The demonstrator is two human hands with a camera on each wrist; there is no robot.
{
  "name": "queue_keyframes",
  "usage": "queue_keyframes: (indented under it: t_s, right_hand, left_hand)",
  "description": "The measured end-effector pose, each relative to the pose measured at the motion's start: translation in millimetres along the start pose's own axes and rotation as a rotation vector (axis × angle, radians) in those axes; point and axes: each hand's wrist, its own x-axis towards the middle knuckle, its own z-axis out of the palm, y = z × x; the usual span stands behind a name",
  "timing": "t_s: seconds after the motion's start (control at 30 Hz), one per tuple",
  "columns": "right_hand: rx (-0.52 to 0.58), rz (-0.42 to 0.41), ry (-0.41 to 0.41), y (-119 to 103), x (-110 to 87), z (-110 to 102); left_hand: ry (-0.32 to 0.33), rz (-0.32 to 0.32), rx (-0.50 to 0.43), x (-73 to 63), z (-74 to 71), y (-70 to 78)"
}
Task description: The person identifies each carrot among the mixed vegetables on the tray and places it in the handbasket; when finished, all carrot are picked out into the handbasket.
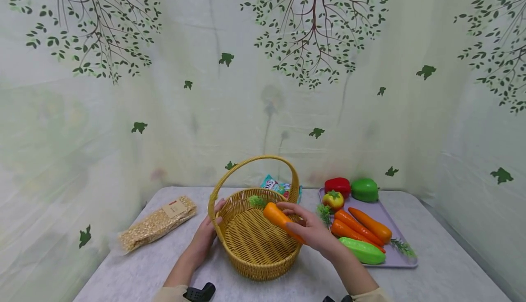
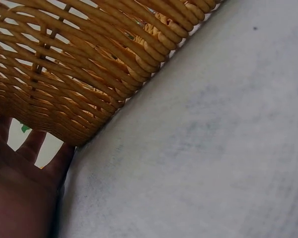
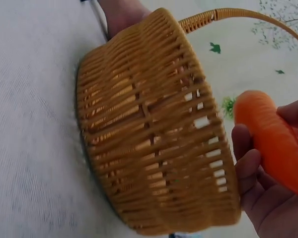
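A woven wicker basket [image 1: 263, 265] with a tall arched handle stands on the table, tilted toward me in the head view. My left hand [image 1: 203, 238] rests against its left side, fingers spread along the weave in the left wrist view. Over the basket's right rim, my right hand [image 1: 314, 231] holds an orange carrot [image 1: 277, 215] between thumb and fingers. The carrot's leafy green top [image 1: 257, 201] points into the basket. In the right wrist view the carrot [image 3: 270, 136] is beside the rim, gripped near its thick part. The basket's visible floor is bare weave.
At right, a lilac tray [image 1: 396, 261] bears several carrots [image 1: 371, 224], a green gourd-like vegetable [image 1: 363, 251], red [image 1: 338, 186] and green peppers [image 1: 365, 190], and a yellow-red round one [image 1: 333, 200]. A bag of grains [image 1: 158, 224] lies left; a teal packet [image 1: 271, 183] sits behind the basket.
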Motion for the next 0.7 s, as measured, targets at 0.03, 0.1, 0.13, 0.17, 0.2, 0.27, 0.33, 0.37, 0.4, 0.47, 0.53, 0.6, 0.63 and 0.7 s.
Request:
queue_keyframes:
  t_s: [0.03,0.1,0.13,0.17,0.2,0.27,0.33,0.37,0.4,0.47,0.53,0.6,0.63,0.7]
  right_hand:
    - [0.002,0.001,-0.001,-1,2.7,3]
    - [0.008,0.003,-0.012,-2,8.6,9]
    - [0.004,0.002,-0.018,-2,11.8,12]
    - [0.003,0.003,-0.024,-3,14.9,15]
    - [0.007,0.005,-0.030,-3,18.1,17]
    - [0.002,0.007,-0.028,-2,24.8,24]
    - [-0.012,0.011,-0.014,-2,31.1,31]
    - [-0.016,0.012,-0.010,-1,34.0,34]
    - [-0.022,0.019,-0.005,-1,37.0,37]
    - [-0.047,0.035,0.006,0,42.5,43]
    - [-0.074,0.056,0.012,1,47.3,49]
    - [-0.092,0.086,0.020,1,50.9,53]
    - [-0.101,0.096,0.026,1,52.4,55]
    - [-0.110,0.108,0.031,1,55.2,59]
  left_hand:
    - [-0.001,0.004,0.001,-0.2,0.3,0.4]
    - [-0.004,0.011,0.000,-0.5,0.6,1.0]
    - [-0.006,0.015,0.000,-0.7,0.6,1.1]
    - [-0.007,0.016,0.000,-0.9,0.6,1.2]
    - [-0.006,0.014,-0.002,-0.9,0.6,1.3]
    - [-0.006,0.013,-0.004,-1.2,-0.2,0.7]
    - [-0.004,0.011,-0.003,-1.3,-0.9,0.1]
    - [-0.003,0.010,-0.001,-1.0,-1.2,-0.4]
    - [-0.002,0.009,0.000,-0.9,-1.5,-0.9]
    - [0.000,0.010,0.003,-1.0,-1.9,-1.3]
    - [-0.001,0.014,0.001,-1.3,-2.0,-1.1]
    - [-0.006,0.014,0.003,-1.8,-2.0,-0.4]
    - [-0.009,0.017,0.002,-1.8,-2.0,0.0]
    - [-0.009,0.023,-0.003,-1.7,-2.4,0.7]
